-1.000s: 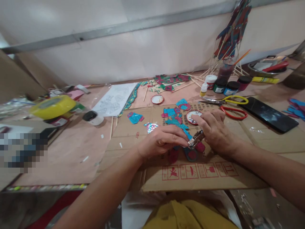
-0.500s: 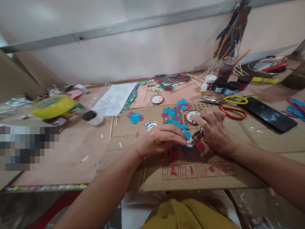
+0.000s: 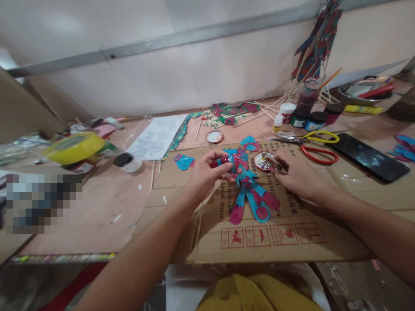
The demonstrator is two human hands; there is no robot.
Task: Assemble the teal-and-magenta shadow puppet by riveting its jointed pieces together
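Observation:
My left hand point(image 3: 212, 170) is closed around a shiny magenta and blue painted cut-out point(image 3: 228, 163), held just over the cardboard. My right hand point(image 3: 296, 175) grips a small metal tool point(image 3: 279, 166), whose kind I cannot make out, at the right edge of a red-rimmed lid point(image 3: 263, 161) holding tiny shiny pieces. Between and below the hands lies a jointed paper figure point(image 3: 248, 185) with blue limbs and magenta ends. Other painted cut-outs, including a blue one point(image 3: 184, 162) and a ring-shaped one point(image 3: 250, 147), lie on the cardboard sheet point(image 3: 207, 233).
Scissors with yellow and red handles point(image 3: 319, 149) and a phone point(image 3: 366, 157) lie right. Several paint jars point(image 3: 300, 118) and a small glue bottle point(image 3: 277, 124) stand behind. Left are a drawing sheet point(image 3: 157, 136), a black-capped jar point(image 3: 128, 163) and yellow tape point(image 3: 74, 147). Another lid point(image 3: 214, 137) sits centrally.
My left hand has moved up and left and now holds the magenta and blue cut-out. My right hand has drawn the metal tool away from it, over to the lid. The figure is uncovered.

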